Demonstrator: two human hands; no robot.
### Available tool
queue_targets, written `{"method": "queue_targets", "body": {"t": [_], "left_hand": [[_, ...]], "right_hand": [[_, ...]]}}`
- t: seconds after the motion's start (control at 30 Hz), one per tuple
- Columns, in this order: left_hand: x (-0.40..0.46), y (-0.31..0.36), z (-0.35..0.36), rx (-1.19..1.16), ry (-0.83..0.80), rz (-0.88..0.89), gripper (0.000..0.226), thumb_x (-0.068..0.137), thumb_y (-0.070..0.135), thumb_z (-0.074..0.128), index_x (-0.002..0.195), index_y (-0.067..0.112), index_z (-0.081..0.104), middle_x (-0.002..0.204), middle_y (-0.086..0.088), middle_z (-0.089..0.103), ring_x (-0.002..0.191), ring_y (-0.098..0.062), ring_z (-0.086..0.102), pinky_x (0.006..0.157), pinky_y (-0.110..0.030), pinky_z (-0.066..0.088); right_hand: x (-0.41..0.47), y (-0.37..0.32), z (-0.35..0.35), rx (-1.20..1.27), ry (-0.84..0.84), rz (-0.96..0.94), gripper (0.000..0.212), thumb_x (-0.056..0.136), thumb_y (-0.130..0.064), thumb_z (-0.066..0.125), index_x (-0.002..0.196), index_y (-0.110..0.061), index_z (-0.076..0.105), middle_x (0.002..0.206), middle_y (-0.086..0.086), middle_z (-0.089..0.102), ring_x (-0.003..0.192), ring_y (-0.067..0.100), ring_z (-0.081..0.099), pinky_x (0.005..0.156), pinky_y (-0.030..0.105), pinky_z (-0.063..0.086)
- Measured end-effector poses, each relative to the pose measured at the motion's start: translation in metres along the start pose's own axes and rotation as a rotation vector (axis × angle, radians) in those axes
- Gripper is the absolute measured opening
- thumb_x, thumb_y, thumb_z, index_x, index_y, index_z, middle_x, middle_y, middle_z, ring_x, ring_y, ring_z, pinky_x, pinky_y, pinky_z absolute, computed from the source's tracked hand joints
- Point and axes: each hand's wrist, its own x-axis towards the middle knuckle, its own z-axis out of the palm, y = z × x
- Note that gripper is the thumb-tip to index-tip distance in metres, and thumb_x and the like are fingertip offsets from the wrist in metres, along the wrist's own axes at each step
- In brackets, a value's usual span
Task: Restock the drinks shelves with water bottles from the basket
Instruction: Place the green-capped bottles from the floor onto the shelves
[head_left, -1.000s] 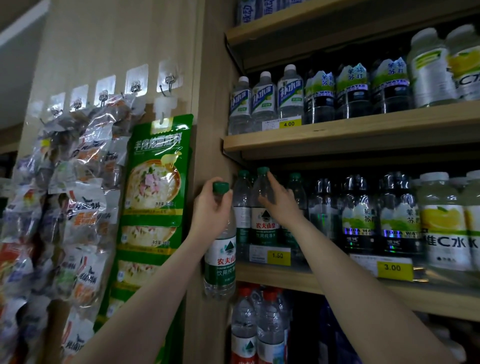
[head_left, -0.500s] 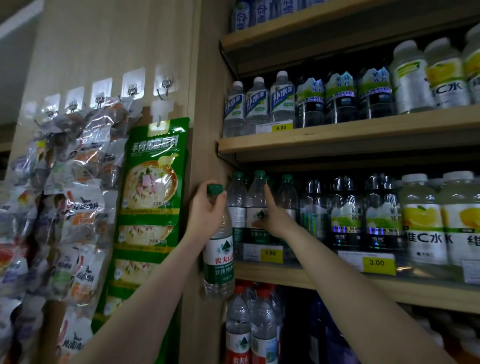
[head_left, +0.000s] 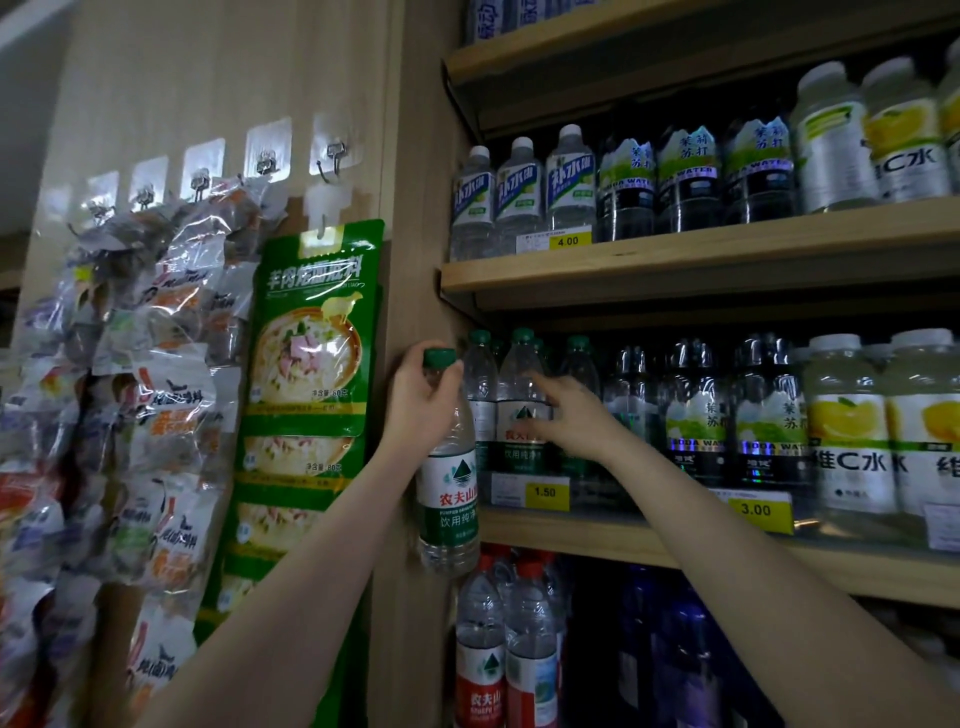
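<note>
Left hand: the left hand (head_left: 418, 400) grips a green-capped water bottle (head_left: 449, 488) by its neck and shoulder, fingers and thumb curled just under the cap.
Held bottle: upright, hanging in front of the wooden upright post (head_left: 415, 260) at the left end of the middle shelf (head_left: 649, 540); its base sits lower than the shelf's front edge, so it is outside the shelf, not on it.
Right hand: the right hand (head_left: 566, 415) reaches onto the middle shelf at its left end, fingers spread and loosely bent against a standing green-capped bottle (head_left: 522, 395); whether they close round it I cannot tell.
Middle shelf: a row of green-capped bottles at the left end, then dark soda-water bottles (head_left: 727, 415), then lemon drink bottles (head_left: 847, 421) toward the right; yellow price tags (head_left: 544, 491) sit along the front edge.
Upper shelf: white-capped bottles (head_left: 519, 192) at its left end.
Lower shelf: red-capped bottles (head_left: 483, 654) below the held bottle.
Side panel: green seasoning packets (head_left: 311, 332) and clear snack bags (head_left: 135, 364) hang from hooks.
</note>
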Motion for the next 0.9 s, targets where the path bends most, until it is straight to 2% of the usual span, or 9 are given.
{"method": "queue_targets", "body": {"t": [0.13, 0.23, 0.33, 0.4, 0.47, 0.53, 0.67, 0.8, 0.9], "left_hand": [[0.011, 0.016, 0.011, -0.102, 0.004, 0.054, 0.016, 0.091, 0.017, 0.056, 0.106, 0.02, 0.053, 0.077, 0.002, 0.068, 0.07, -0.002, 0.065, 0.064, -0.016, 0.052], [0.019, 0.032, 0.028, -0.286, -0.015, 0.057, 0.013, 0.091, 0.013, 0.056, 0.099, 0.023, 0.055, 0.078, 0.0, 0.067, 0.068, 0.0, 0.066, 0.062, -0.014, 0.051], [0.026, 0.039, 0.037, -0.267, -0.025, 0.067, 0.024, 0.094, 0.03, 0.051, 0.116, 0.021, 0.055, 0.096, 0.008, 0.067, 0.089, -0.001, 0.063, 0.074, -0.009, 0.047], [0.026, 0.031, 0.039, -0.288, -0.035, 0.005, 0.038, 0.097, 0.038, 0.041, 0.128, 0.02, 0.05, 0.119, 0.001, 0.061, 0.113, -0.01, 0.054, 0.094, -0.018, 0.042], [0.015, 0.01, 0.044, -0.147, -0.089, -0.032, 0.044, 0.098, 0.037, 0.038, 0.139, 0.02, 0.04, 0.142, -0.004, 0.045, 0.13, -0.014, 0.04, 0.103, -0.027, 0.032], [-0.006, -0.022, 0.052, 0.144, -0.193, -0.028, 0.052, 0.098, 0.035, 0.039, 0.145, 0.016, 0.027, 0.153, -0.005, 0.027, 0.139, -0.017, 0.025, 0.112, -0.032, 0.024], [-0.036, -0.071, 0.06, 0.53, -0.296, 0.035, 0.066, 0.098, 0.041, 0.036, 0.149, 0.013, 0.006, 0.159, -0.003, 0.002, 0.146, -0.019, 0.003, 0.119, -0.036, 0.009], [-0.047, -0.089, 0.066, 0.691, -0.289, 0.118, 0.07, 0.097, 0.043, 0.033, 0.147, 0.022, -0.012, 0.158, 0.0, -0.011, 0.145, -0.016, -0.012, 0.119, -0.039, 0.003], [-0.051, -0.095, 0.066, 0.646, -0.28, 0.152, 0.067, 0.097, 0.04, 0.033, 0.14, 0.042, -0.019, 0.156, 0.006, -0.015, 0.143, -0.014, -0.017, 0.119, -0.04, 0.002]], "right_hand": [[-0.035, -0.018, 0.002, 0.232, -0.226, -0.029, 0.089, 0.058, -0.052, 0.08, 0.136, -0.027, 0.045, 0.136, -0.006, 0.053, 0.122, 0.009, 0.051, 0.105, 0.034, 0.041], [-0.044, -0.026, 0.011, 0.342, -0.199, -0.036, 0.056, 0.065, -0.032, 0.082, 0.116, -0.03, 0.057, 0.109, -0.014, 0.067, 0.1, 0.001, 0.063, 0.09, 0.026, 0.05], [-0.049, -0.024, 0.0, 0.388, -0.061, -0.048, 0.044, 0.067, -0.021, 0.082, 0.103, -0.029, 0.059, 0.1, -0.013, 0.068, 0.09, 0.0, 0.065, 0.079, 0.019, 0.053], [-0.05, -0.023, -0.016, 0.364, 0.019, -0.047, 0.043, 0.067, -0.022, 0.082, 0.101, -0.027, 0.058, 0.1, -0.01, 0.067, 0.091, 0.004, 0.065, 0.076, 0.018, 0.052], [-0.047, -0.022, -0.033, 0.309, 0.124, -0.027, 0.044, 0.067, -0.027, 0.082, 0.102, -0.025, 0.056, 0.099, -0.011, 0.066, 0.088, 0.002, 0.062, 0.069, 0.013, 0.049], [-0.042, -0.021, -0.046, 0.238, 0.233, -0.003, 0.043, 0.068, -0.032, 0.08, 0.101, -0.028, 0.052, 0.091, -0.02, 0.059, 0.08, -0.009, 0.054, 0.059, 0.006, 0.042], [-0.029, -0.012, -0.046, 0.065, 0.404, 0.053, 0.043, 0.07, -0.035, 0.078, 0.103, -0.02, 0.053, 0.099, -0.003, 0.044, 0.083, 0.008, 0.047, 0.074, 0.021, 0.039], [-0.021, -0.001, -0.024, 0.033, 0.412, 0.129, 0.058, 0.069, -0.032, 0.08, 0.117, -0.01, 0.055, 0.114, 0.009, 0.049, 0.105, 0.019, 0.047, 0.079, 0.024, 0.036], [-0.017, 0.007, -0.004, 0.052, 0.452, 0.235, 0.06, 0.07, -0.039, 0.078, 0.114, -0.007, 0.055, 0.117, 0.011, 0.049, 0.105, 0.022, 0.048, 0.078, 0.027, 0.038]]}}
